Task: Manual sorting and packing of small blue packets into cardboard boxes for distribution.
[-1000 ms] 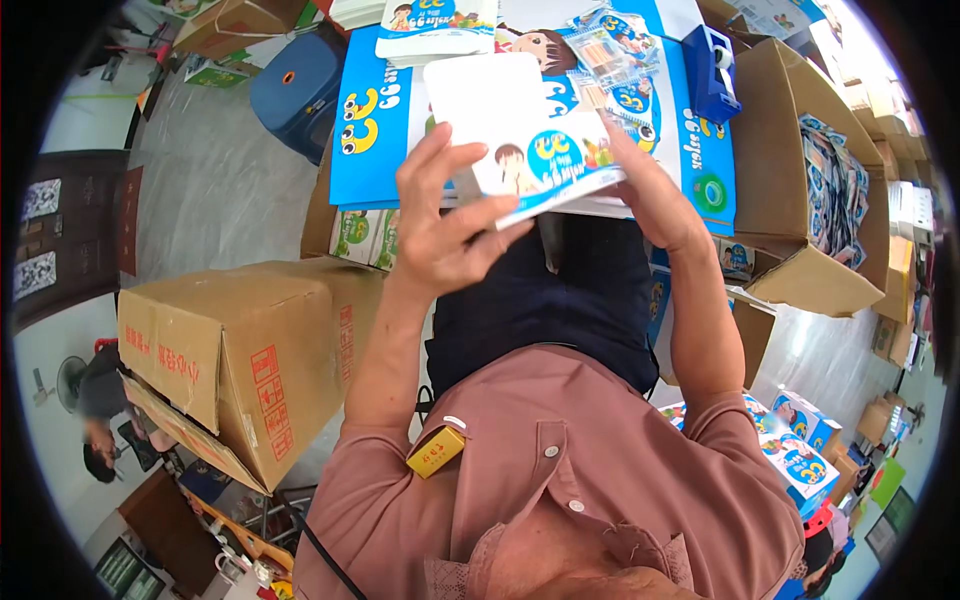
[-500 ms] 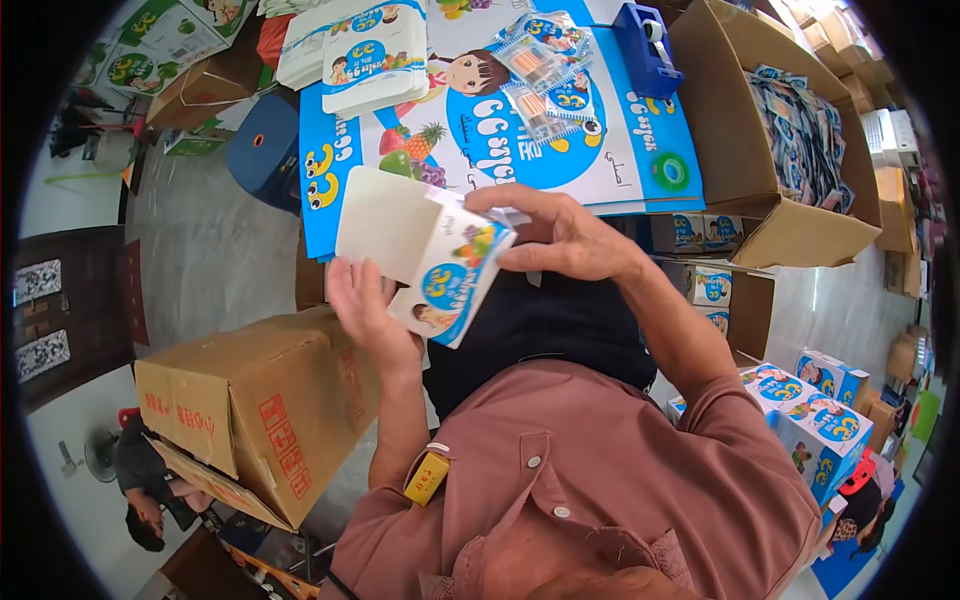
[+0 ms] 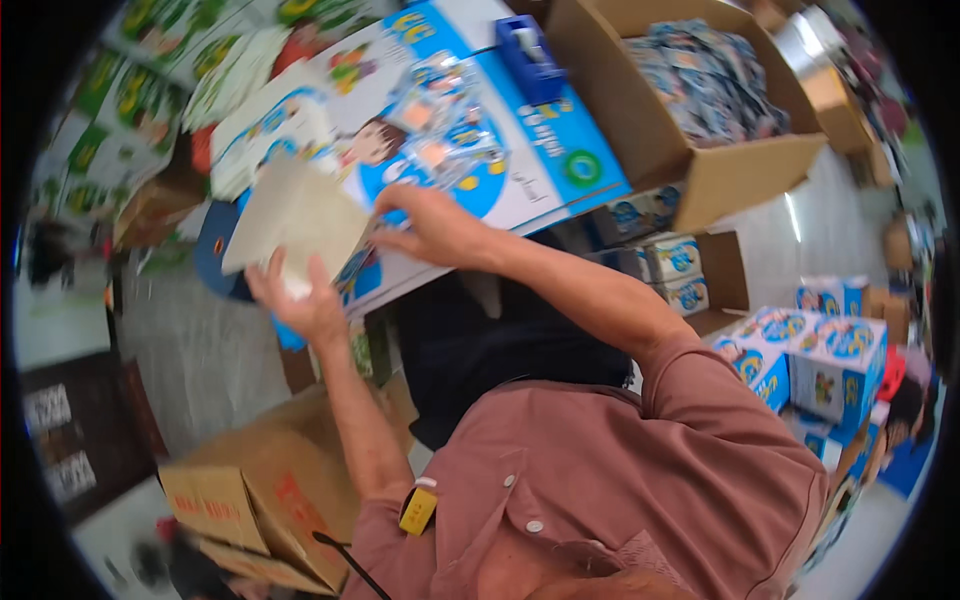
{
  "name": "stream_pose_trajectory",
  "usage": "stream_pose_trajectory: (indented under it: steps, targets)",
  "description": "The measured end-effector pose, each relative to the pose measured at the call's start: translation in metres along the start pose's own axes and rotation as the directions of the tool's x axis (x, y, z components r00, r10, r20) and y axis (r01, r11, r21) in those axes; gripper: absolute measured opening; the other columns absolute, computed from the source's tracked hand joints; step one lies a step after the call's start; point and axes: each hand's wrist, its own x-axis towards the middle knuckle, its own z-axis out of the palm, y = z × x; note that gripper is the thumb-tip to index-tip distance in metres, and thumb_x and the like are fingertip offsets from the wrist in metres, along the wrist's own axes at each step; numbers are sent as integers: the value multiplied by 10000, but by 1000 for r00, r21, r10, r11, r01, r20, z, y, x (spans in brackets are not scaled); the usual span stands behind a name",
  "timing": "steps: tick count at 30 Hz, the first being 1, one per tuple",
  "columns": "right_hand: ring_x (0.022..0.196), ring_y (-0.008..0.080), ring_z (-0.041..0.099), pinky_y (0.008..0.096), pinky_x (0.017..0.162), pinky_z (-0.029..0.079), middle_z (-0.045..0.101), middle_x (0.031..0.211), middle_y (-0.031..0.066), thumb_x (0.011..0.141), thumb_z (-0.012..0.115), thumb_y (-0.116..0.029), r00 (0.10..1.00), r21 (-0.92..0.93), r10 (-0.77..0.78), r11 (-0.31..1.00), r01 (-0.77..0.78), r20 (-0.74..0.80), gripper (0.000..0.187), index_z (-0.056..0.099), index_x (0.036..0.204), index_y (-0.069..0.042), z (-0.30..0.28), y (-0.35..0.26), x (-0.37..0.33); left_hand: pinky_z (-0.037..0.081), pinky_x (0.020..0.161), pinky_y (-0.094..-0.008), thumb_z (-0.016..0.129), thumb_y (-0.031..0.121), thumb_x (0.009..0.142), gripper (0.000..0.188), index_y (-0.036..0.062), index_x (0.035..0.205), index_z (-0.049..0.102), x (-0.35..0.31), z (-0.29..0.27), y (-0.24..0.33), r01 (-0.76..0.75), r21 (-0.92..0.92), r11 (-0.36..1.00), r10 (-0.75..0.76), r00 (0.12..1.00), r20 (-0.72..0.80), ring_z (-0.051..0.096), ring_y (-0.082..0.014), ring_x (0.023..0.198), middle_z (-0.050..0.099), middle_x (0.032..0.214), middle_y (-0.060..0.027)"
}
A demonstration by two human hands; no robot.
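Far L, low: big brown cardboard box w/ red print; above it, dark-blue plastic bin or stool, partly hidden. Next, stack of flat white-and-blue printed cards at L end of desk topped w/ blue-and-white printed sheet. In front of the stack, cream-white open card carton, held up tilted over desk's L front corner. L hand has its lower part, fingers pinching it, thumb opp. R hand is at its R edge, thumb & forefinger parted; blurry, can't tell if they pinch. Then, mid-desk, clear-and-blue plastic sachets in a loose heap; dark-blue tape dispenser at back; green tape roll nr front edge. R of desk: open brown cardboard box full of similar small sachets. Far R, lower: stacked blue-and-white printed boxes.
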Motion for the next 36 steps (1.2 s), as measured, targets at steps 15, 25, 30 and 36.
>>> stream_pose_trajectory:
  steps: [15, 25, 30, 36]
  targets:
    - [1427, 483, 417, 578, 1094, 468, 285, 1659, 160, 788, 837, -389, 676, -746, 401, -27, -665, -618, 1038, 238, 1620, -223, -467, 181, -87, 356, 1183, -477, 297, 507, 1112, 770, -151, 1507, 360, -12, -8, -1, 500, -563, 658, -614, 789, -17, 436, -373, 1429, 406, 1550, -302]
    - [1484, 491, 328, 802, 949, 444, 218, 1697, 89, 776, 775, -218, 651, -715, 298, -337, -612, -698, 969, 280, 1583, -423, -572, 306, -77, 384, 1141, -485, 328, 543, 1102, 720, -74, 1426, 507, -11, -7, -24, 639, -556, 531, -765, 644, 9, 535, -320, 1327, 536, 1463, -196]
    - [1442, 479, 413, 653, 1031, 498, 244, 1679, 95, 740, 816, -236, 744, -805, 314, -163, -570, -590, 918, 389, 1523, -451, -615, 331, -86, 388, 1165, -515, 379, 498, 1096, 660, -50, 1438, 514, -10, -5, -28, 657, -583, 479, -831, 553, -59, 543, -331, 1328, 528, 1491, -177]
    - [1368, 423, 505, 539, 1053, 522, 428, 1567, 143, 768, 800, -237, 772, -849, 373, -95, -520, -514, 835, 441, 1517, -324, -639, 326, -90, 428, 1141, -521, 413, 460, 1087, 627, -45, 1448, 509, -16, 10, -30, 710, -575, 407, -842, 535, 65, 564, -338, 1308, 537, 1488, -175]
